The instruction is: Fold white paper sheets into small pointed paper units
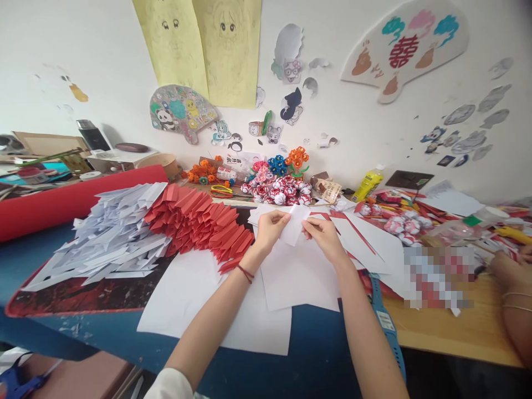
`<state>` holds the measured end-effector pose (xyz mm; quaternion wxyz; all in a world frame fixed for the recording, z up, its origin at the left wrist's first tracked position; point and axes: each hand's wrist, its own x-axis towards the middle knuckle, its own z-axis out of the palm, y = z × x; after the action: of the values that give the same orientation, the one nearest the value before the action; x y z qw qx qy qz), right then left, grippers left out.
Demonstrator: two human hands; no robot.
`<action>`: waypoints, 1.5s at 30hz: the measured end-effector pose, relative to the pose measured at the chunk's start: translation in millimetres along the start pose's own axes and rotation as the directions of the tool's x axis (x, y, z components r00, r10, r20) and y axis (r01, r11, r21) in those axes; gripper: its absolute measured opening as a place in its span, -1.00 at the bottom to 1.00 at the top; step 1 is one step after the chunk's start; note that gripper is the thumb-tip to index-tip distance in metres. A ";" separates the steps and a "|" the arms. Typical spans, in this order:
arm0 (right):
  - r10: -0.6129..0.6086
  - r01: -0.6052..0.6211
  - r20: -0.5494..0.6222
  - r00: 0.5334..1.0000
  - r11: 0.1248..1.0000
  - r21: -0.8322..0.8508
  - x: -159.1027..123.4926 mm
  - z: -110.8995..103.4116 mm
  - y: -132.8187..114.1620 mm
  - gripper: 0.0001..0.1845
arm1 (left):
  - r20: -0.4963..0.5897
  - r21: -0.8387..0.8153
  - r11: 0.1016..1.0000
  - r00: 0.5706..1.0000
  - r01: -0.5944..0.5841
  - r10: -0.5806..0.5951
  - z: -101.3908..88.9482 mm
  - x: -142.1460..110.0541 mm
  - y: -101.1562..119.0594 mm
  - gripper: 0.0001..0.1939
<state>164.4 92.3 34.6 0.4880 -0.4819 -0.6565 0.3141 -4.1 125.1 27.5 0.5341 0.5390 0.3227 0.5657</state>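
A small piece of white paper (296, 224) is held up between my two hands, over white sheets. My left hand (271, 228) pinches its left edge between thumb and fingers. On the other side, my right hand (323, 234) grips the right edge in the same way. Below them a white sheet (301, 282) lies flat, overlapping a larger white sheet (216, 316). To the left of my hands stretches a pile of folded red paper pieces (199, 219), and beyond it a heap of folded white paper pieces (120, 233).
A red roll (78, 194) lies behind the heaps. Paper flowers (276, 188) and a yellow bottle (369, 182) stand along the wall. At the right edge another person's hand (511, 271) is over the wooden table (449, 332). A blue watch (384, 316) lies near my right forearm.
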 end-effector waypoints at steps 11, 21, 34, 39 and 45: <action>-0.030 0.027 -0.040 0.999 0.997 -0.070 -1.0 -1.5 -2.4 -0.63 | 0.074 0.283 0.943 0.984 -0.178 0.164 -7.7 6.0 0.8 -0.73; -0.069 0.075 0.073 0.995 0.993 -0.089 -3.7 -0.5 -12.2 -0.60 | 0.004 0.276 0.940 0.978 -0.200 0.207 -5.1 3.0 11.6 -0.78; -0.065 0.067 0.040 0.997 0.996 -0.052 -5.2 0.2 -14.0 -0.65 | 0.055 0.290 0.933 0.977 -0.214 0.207 -4.7 2.5 11.5 -0.69; -0.035 0.036 0.022 0.999 0.999 -0.011 -5.4 0.9 -12.7 -0.68 | 0.023 0.415 0.883 0.973 -0.218 0.230 -4.6 1.2 9.0 -0.62; -0.033 0.037 -0.063 0.997 0.997 0.061 -4.4 0.4 -7.5 -0.72 | 0.101 0.300 0.939 0.984 -0.168 0.144 -3.3 2.7 8.5 -0.64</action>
<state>161.9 85.6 39.5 0.5284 -0.4645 -0.6391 0.3107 -8.9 126.6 35.6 0.4096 0.6608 0.3421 0.5278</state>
